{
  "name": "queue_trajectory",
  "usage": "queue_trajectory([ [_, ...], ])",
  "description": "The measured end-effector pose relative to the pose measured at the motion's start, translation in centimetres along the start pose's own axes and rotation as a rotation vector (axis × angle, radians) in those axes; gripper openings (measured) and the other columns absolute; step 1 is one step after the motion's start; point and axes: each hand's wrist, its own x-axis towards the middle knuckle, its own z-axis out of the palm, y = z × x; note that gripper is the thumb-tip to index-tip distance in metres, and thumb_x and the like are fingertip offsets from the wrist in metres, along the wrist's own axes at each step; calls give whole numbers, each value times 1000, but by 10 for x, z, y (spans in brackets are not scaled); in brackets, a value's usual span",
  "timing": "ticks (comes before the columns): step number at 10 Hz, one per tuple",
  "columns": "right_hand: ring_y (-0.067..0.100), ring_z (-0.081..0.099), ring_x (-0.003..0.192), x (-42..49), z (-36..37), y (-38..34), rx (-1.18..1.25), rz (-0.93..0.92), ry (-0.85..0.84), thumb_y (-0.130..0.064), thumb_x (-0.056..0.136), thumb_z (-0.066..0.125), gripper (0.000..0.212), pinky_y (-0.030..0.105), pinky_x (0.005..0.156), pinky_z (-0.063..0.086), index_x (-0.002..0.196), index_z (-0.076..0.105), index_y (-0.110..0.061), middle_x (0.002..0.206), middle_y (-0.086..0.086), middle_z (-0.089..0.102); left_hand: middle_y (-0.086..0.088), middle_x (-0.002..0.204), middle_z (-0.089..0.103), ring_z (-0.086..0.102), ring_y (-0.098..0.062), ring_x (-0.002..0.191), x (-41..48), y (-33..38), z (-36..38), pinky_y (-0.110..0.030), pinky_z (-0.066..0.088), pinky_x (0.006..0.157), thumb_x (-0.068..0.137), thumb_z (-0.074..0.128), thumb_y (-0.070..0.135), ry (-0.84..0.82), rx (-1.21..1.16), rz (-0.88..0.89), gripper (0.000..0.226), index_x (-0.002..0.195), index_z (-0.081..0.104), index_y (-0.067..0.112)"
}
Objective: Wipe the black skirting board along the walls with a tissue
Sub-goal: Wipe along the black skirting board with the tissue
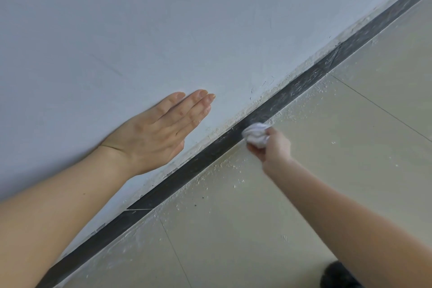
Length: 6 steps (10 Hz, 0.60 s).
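A black skirting board (198, 163) runs diagonally from the lower left to the upper right, between the wall and the floor. It looks dusty and streaked toward the upper right. My right hand (271, 147) grips a crumpled white tissue (256, 134) and holds it against the board near the middle of the view. My left hand (161, 131) lies flat on the wall above the board, fingers straight and together, holding nothing.
The white wall (163, 30) fills the upper left. Beige floor tiles (304, 194) with thin joints fill the lower right, sprinkled with white dust and flecks along the board. A dark object (336, 276) shows at the bottom edge.
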Motion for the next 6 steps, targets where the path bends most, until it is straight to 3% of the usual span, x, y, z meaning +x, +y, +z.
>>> queue_trajectory([
  [1,21,59,67,-35,20,58,-259,235,-185,-9,92,45,13,32,64,56,83,55,-11,86,10,58,-14,157,18,15,-27,144,0,0,0,-44,5,117,95,20,29,0,-10,-4,62,149,20,0],
  [2,21,58,65,-68,42,90,-310,468,-414,-2,92,42,17,35,77,56,82,57,-2,79,15,61,-15,157,16,14,-27,144,0,1,0,-44,5,116,95,18,29,-11,-8,1,61,150,19,0],
  [3,17,56,70,-82,63,98,-291,545,-511,-2,95,40,17,30,91,52,83,53,-2,77,8,55,-15,158,16,15,-26,144,0,1,0,-44,5,116,95,18,29,-3,-12,-1,61,150,18,0],
  [4,18,60,73,-65,70,81,-142,497,-409,-3,96,38,25,22,59,57,108,59,3,85,9,56,-14,157,18,17,-26,144,0,2,0,-43,6,116,95,20,28,9,-17,2,61,149,20,0],
  [5,14,53,67,-54,61,36,-303,476,-393,9,89,43,42,26,64,50,53,64,5,75,9,54,-14,157,19,19,-26,144,1,2,1,-43,8,116,94,24,30,24,-27,-11,62,149,20,0],
  [6,15,55,63,-48,45,-7,-284,246,-299,16,82,50,27,16,47,50,62,57,1,73,12,58,-14,157,18,18,-26,144,0,2,2,-42,8,116,96,21,30,35,-38,-27,61,149,20,0],
])
